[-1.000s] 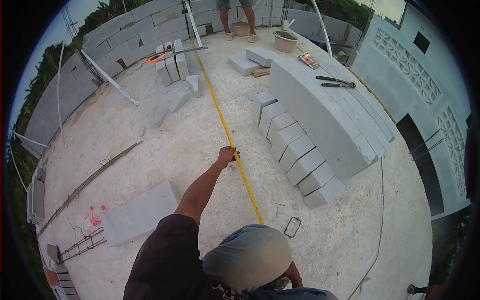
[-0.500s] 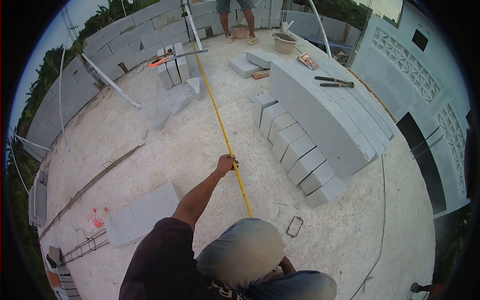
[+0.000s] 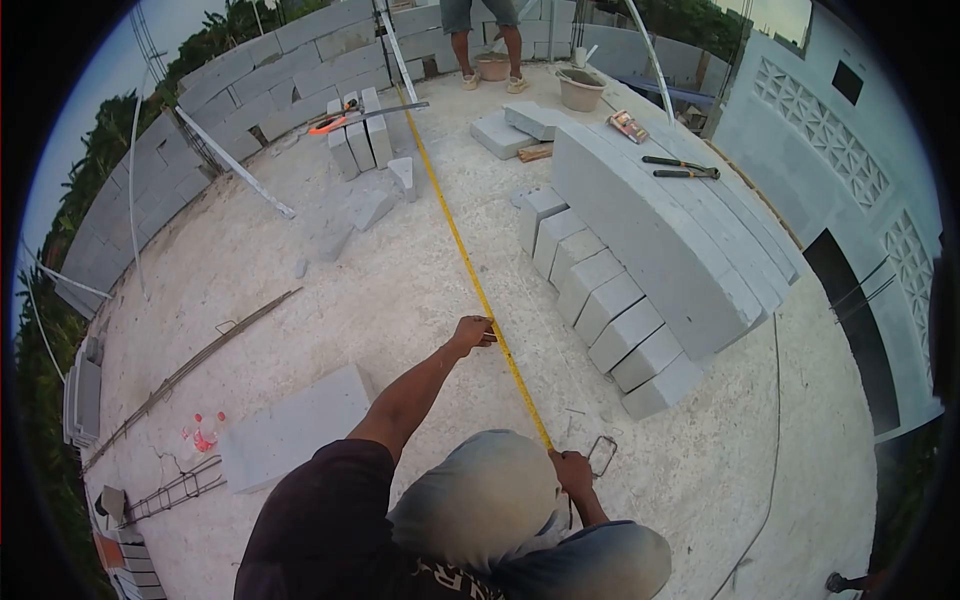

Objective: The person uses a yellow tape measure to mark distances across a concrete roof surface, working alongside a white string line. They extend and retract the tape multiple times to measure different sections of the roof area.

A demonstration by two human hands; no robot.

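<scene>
A yellow tape measure [image 3: 462, 250] runs in a long straight line from the far wall toward my knees. Partway along it, my left hand [image 3: 474, 334] has its fingers closed at the blade's edge. A small thin item may show among those fingers, too small to name. Beside my knee, my right hand [image 3: 573, 470] is closed round the near end of the tape; any case there is hidden by the hand. A bent wire loop [image 3: 603, 455] lies on the floor just right of it.
Stacked pale blocks [image 3: 640, 240] stand at right, with pincers [image 3: 680, 167] on top. One block [image 3: 295, 430] lies at left near steel bars [image 3: 190, 370]. A handsaw [image 3: 370, 118] rests on upright blocks further off. Another person's legs [image 3: 487, 50] stand by buckets.
My right hand has come into view from behind my knee, on the tape's near end. The near part of the tape has swung right, and my left hand has shifted slightly right with it.
</scene>
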